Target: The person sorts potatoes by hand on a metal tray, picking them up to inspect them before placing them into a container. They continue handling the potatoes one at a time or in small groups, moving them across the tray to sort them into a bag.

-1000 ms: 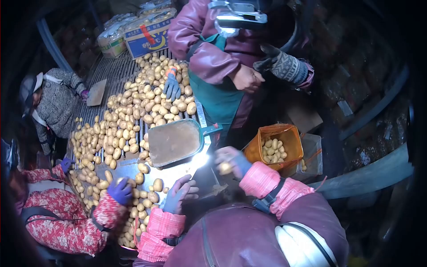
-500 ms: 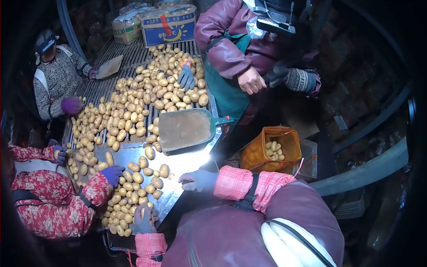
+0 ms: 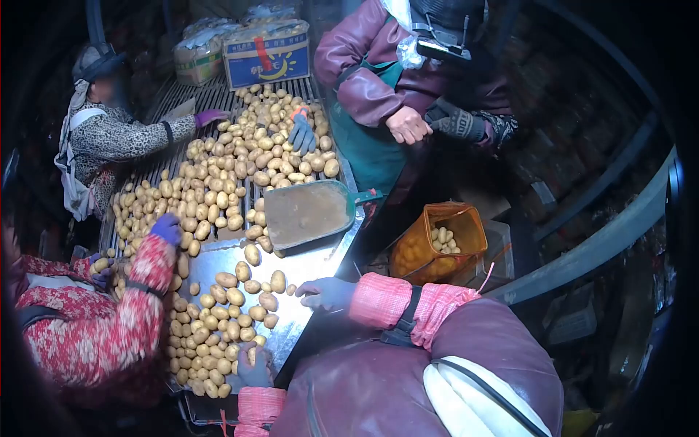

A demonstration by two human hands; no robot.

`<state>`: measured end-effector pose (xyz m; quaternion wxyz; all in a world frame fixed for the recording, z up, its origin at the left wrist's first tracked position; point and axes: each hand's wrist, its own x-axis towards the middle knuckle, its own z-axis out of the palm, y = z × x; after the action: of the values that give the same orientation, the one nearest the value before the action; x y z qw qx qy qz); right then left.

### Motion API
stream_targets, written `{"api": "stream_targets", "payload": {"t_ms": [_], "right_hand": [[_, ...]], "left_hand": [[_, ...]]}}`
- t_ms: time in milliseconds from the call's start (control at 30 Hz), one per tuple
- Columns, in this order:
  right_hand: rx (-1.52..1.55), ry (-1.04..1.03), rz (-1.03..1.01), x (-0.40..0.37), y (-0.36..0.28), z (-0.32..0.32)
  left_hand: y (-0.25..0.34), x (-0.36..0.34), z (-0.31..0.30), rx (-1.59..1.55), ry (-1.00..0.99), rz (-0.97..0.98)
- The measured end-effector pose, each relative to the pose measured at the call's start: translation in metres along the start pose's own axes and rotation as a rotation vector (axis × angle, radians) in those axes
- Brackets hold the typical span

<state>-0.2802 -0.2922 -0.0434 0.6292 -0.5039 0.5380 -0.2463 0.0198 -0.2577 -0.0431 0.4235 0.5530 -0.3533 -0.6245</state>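
My left hand (image 3: 251,370), in a grey glove, is at the near edge of the potato pile, its fingers curled round a potato (image 3: 252,355). More potatoes (image 3: 211,342) lie against it on the metal table (image 3: 306,266). My right hand (image 3: 328,293), also gloved, is at the table's right edge with fingers stretched left and nothing visible in them. A small potato (image 3: 290,289) lies just off its fingertips. Past it, a green-handled scoop (image 3: 309,215) rests on the table, with dirt on its flat pan.
An orange mesh bag (image 3: 439,244) holding potatoes stands on the right. A loose glove (image 3: 302,135) lies on the far pile. Boxes (image 3: 268,62) stand at the back. Co-workers are at the left and across; one in a floral sleeve (image 3: 149,291) reaches over the potatoes.
My left hand has shifted slightly right and now has a potato in its fingers. The floral-sleeved co-worker's hand moved farther up the pile. The co-worker at far left now reaches over the slats.
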Motion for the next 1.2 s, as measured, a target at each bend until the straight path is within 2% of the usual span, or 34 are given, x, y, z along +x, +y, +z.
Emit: {"api": "stream_targets", "payload": {"t_ms": [33,67,133,233,300,333,433,467,567,667,767,800,1100,1200], "right_hand": [[0.070,0.000,0.014,0.002,0.003,0.001],[0.023,0.022,0.015,0.002,0.005,0.000],[-0.067,0.054,0.025,-0.007,-0.007,-0.003],[0.012,0.204,0.018,-0.010,0.003,-0.013],[-0.122,0.354,0.008,-0.023,0.001,-0.026],[-0.121,0.423,-0.024,-0.031,0.001,-0.030],[-0.102,0.483,-0.038,-0.046,-0.003,-0.043],[-0.057,0.490,0.060,-0.054,-0.009,-0.045],[-0.152,0.544,0.112,-0.062,-0.045,-0.048],[-0.269,0.603,-0.004,-0.046,-0.046,-0.056],[-0.407,0.632,-0.144,-0.022,-0.033,-0.067],[-0.611,0.688,-0.272,-0.015,-0.030,-0.070],[-0.688,0.602,-0.298,-0.009,-0.006,-0.092],[-0.585,0.589,-0.281,-0.009,-0.004,-0.096]], "left_hand": [[-0.003,0.003,-0.002,0.010,-0.012,0.000],[-0.017,0.009,-0.005,-0.058,-0.027,0.058],[-0.009,0.005,0.000,-0.075,-0.046,0.032],[0.001,0.000,-0.002,-0.037,-0.034,-0.007],[0.010,-0.002,0.002,0.006,-0.022,-0.037],[-0.003,0.005,-0.001,-0.045,-0.037,0.015],[-0.001,0.004,-0.003,-0.047,-0.052,-0.005],[-0.003,0.005,-0.004,-0.058,-0.055,-0.011],[-0.014,0.012,-0.013,-0.100,-0.055,-0.025],[-0.018,0.015,-0.017,-0.106,-0.052,-0.080],[0.008,0.007,-0.013,-0.021,-0.047,-0.176],[0.013,0.005,-0.011,0.009,-0.043,-0.176],[0.011,0.009,-0.008,0.043,0.003,-0.145],[0.015,0.008,-0.005,0.053,0.040,-0.157]]}}
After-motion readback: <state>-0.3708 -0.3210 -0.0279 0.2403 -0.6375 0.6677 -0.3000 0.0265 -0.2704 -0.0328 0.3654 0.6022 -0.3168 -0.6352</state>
